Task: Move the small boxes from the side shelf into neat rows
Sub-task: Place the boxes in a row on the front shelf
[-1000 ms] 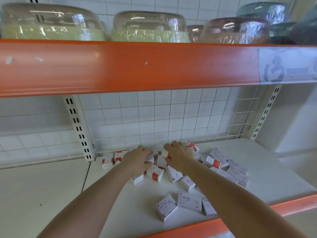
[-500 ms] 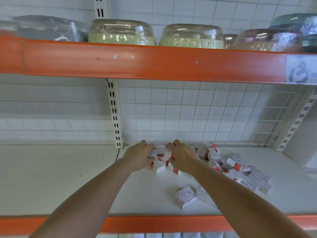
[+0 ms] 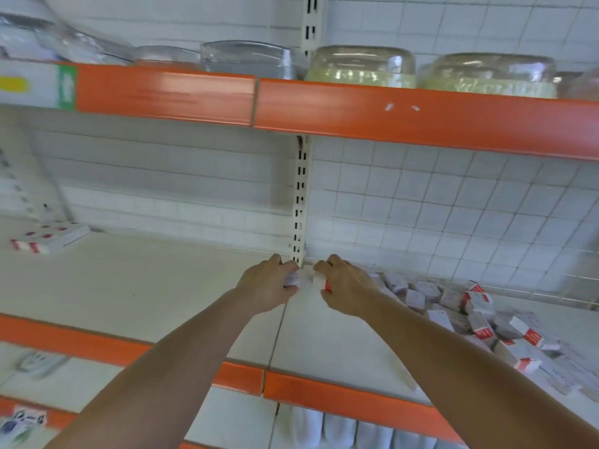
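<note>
Gripping small boxes — both hands at the shelf seam.

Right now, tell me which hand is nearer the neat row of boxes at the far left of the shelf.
Left. The left hand grips small boxes beside the upright post, well right of that neat row of boxes. The right hand is farther right, next to the loose pile.

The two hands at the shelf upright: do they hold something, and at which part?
Each holds small boxes. The left hand grips white boxes from the side; the right hand grips red-ended boxes likewise.
</note>
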Demonstrator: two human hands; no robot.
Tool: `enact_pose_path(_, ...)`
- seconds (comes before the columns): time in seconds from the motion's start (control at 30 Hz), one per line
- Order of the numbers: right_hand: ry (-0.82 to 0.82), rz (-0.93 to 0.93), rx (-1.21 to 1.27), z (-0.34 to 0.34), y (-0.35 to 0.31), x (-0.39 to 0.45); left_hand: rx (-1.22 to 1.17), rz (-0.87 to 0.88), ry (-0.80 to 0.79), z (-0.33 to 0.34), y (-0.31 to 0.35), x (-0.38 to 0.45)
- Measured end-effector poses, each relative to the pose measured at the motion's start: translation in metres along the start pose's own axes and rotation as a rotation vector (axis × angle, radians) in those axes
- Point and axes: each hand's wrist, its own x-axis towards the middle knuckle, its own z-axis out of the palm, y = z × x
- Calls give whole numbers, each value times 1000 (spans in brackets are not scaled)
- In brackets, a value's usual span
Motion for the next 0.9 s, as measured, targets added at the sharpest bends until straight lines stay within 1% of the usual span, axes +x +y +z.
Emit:
enact_pose_path(0.47, 7, -35, 15, 0, -155, 48, 26, -94, 26, -54, -148, -77)
enact_pose_path(0.9, 16, -65, 40, 11, -284, 79, 67, -84, 32, -90, -257, -137)
